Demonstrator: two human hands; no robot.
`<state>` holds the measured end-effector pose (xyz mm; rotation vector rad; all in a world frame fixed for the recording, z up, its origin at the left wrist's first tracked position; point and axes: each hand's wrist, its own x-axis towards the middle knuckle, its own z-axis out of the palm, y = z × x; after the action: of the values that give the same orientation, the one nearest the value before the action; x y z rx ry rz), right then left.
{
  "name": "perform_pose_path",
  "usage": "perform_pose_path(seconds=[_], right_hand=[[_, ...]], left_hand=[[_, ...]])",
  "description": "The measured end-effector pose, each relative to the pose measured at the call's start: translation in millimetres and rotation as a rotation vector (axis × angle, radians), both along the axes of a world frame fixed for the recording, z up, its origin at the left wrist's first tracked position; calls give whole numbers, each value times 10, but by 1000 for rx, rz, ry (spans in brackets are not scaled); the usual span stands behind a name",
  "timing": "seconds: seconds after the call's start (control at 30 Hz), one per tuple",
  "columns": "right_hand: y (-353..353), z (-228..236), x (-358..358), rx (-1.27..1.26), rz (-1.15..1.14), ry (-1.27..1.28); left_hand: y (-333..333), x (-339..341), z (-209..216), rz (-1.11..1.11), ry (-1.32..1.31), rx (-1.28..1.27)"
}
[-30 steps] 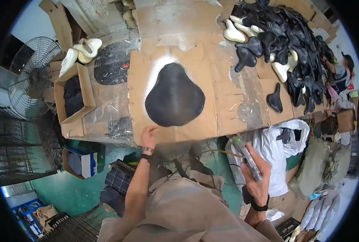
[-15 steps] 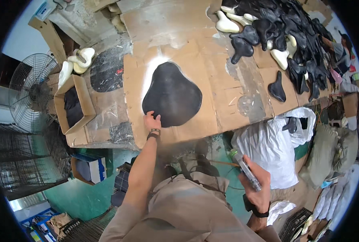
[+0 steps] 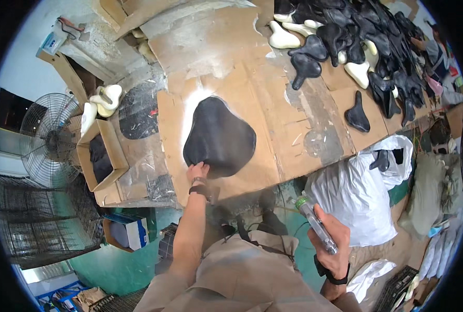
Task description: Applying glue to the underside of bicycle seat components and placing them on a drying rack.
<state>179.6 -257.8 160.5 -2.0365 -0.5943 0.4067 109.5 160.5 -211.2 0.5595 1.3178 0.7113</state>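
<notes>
One big black saddle point(image 3: 219, 138) lies flat on the cardboard point(image 3: 273, 119) in front of us, and our left hand point(image 3: 197, 171) has its fingertips on the near edge of it; whether they pinch the rim or only press on it we cannot tell. Our right hand point(image 3: 330, 240) is wrapped round a spray can point(image 3: 315, 222), held low beside our body and well apart from the saddle. The saddle looks evenly black all over, with a pale halo of overspray on the cardboard around its far and left sides, so we judge the coating of this piece to be done or nearly so. A heap of saddles point(image 3: 361, 47), mostly black with several cream ones among them, covers the far right of the table, and one black piece point(image 3: 357, 114) lies alone near the edge. More cream pieces point(image 3: 104, 100) sit at the left by an open box point(image 3: 100, 158). The can's nozzle is too small to read, the box's dark contents are unclear, and the heap is cut off at the rim.
</notes>
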Motion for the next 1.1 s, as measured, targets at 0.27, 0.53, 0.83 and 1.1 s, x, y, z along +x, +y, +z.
perform_pose_path(seconds=[0.27, 0.53, 0.83, 1.1], right_hand=[[55, -64, 62, 95, 97, -104], [15, -160, 119, 107, 107, -107], [-8, -173, 128, 152, 94, -107], [-39, -331, 229, 107, 172, -22]], left_hand=[[331, -260, -1028, -264, -46, -68], [454, -199, -1240, -293, -115, -41], [323, 540, 1031, -25, -683, -46], [159, 318, 2398, -2, -913, 322]])
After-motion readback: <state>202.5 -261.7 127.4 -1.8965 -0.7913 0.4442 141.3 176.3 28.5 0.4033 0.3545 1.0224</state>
